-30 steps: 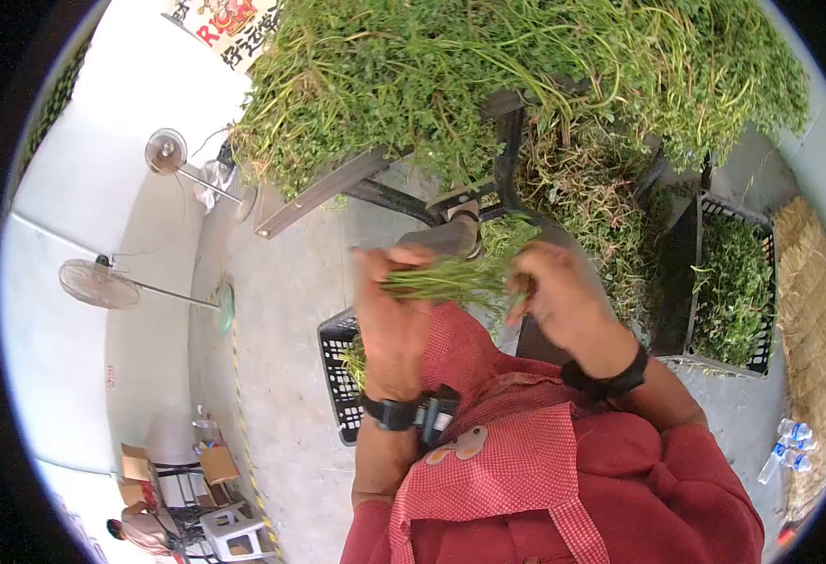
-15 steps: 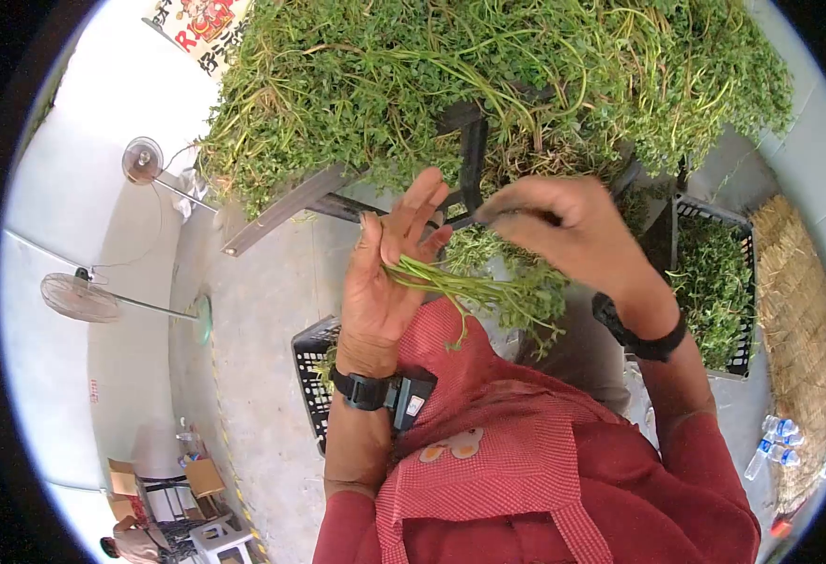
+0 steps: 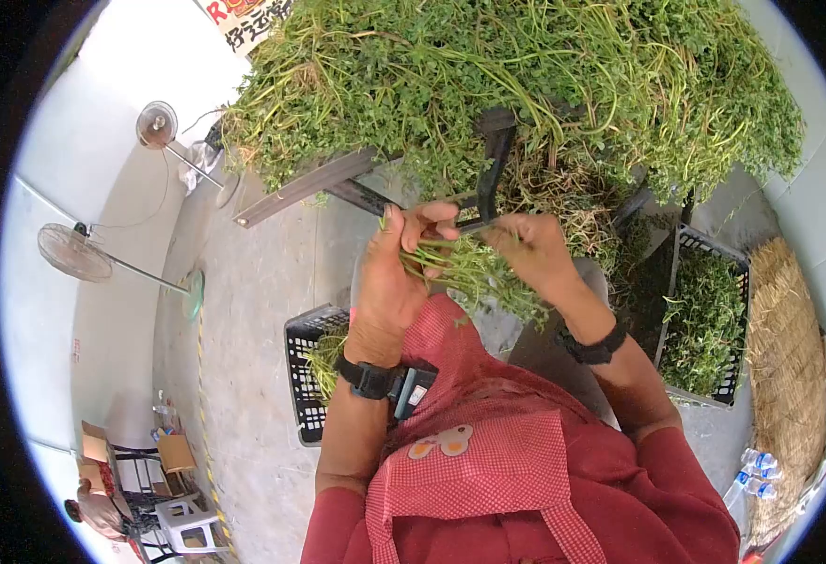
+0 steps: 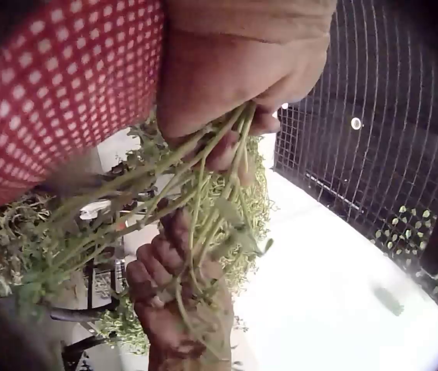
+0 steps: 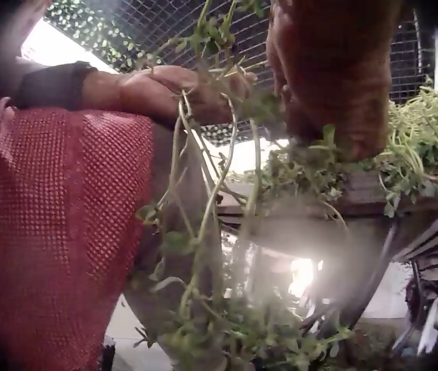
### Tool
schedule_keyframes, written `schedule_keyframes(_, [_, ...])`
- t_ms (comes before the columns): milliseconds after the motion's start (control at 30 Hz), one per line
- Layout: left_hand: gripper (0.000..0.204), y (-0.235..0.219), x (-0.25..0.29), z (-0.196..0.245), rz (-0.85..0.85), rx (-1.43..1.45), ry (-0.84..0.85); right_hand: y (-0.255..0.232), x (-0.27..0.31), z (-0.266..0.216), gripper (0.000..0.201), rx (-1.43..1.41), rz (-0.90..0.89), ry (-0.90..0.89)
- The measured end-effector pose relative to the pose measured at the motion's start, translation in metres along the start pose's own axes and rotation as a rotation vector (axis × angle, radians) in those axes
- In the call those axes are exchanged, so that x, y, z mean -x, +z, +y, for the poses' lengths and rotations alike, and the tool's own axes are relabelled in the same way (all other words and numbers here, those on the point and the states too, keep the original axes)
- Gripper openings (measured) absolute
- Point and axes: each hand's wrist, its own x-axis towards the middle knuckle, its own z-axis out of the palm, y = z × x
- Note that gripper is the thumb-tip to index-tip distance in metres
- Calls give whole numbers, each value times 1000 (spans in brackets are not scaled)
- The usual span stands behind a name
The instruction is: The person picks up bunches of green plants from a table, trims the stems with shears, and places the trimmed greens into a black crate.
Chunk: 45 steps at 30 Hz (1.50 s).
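Note:
In the head view my left hand (image 3: 394,273) grips a small bunch of leafy green stems (image 3: 474,273). The stems leave its fingers toward the right, and their leafy ends hang over my lap. My right hand (image 3: 535,258) is at the bunch's upper side, its curled fingertips pinching in among the stems. In the left wrist view the stems (image 4: 203,178) run out from under the left fingers, with the right hand (image 4: 180,301) curled behind them. The right wrist view has thin stems (image 5: 223,178) dangling between the two hands.
A big heap of green plants (image 3: 526,66) covers a dark-framed table ahead. Crates of greens stand at left (image 3: 314,404) and right (image 3: 709,320). More plants (image 3: 573,202) lie beneath the table. A straw roll (image 3: 784,376), water bottles (image 3: 751,475) and standing fans (image 3: 74,252) are around.
The right hand lifted off the bunch, passed above it with nothing plain in its fingers, and came back down to the stems. The left hand opened somewhat, then curled round the stems again.

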Motion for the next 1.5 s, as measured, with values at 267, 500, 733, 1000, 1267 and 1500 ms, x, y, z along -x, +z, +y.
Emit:
schedule_keyframes(267, [40, -21, 2, -3, 62, 29, -3, -40, -1, 38, 20, -810, 273, 403])
schedule_keyframes(500, [40, -17, 1, 0, 63, 69, 15, -61, 4, -26, 23, -749, 71, 378])
schedule_keyframes(733, [40, -23, 3, -2, 87, 1, 16, -1, 5, -50, 35, 171, -195, -38])
schedule_keyframes(1000, [37, -24, 3, -1, 49, -2, 18, 12, 4, -29, 30, 180, -181, -1])
schedule_keyframes(1267, [39, -19, 0, -6, 108, -55, 2, 23, 1, -21, 19, 464, -108, -110])
schedule_keyframes(1500, [40, -10, -4, -10, 245, -186, 39, 45, -4, -1, 18, 444, 125, -165])
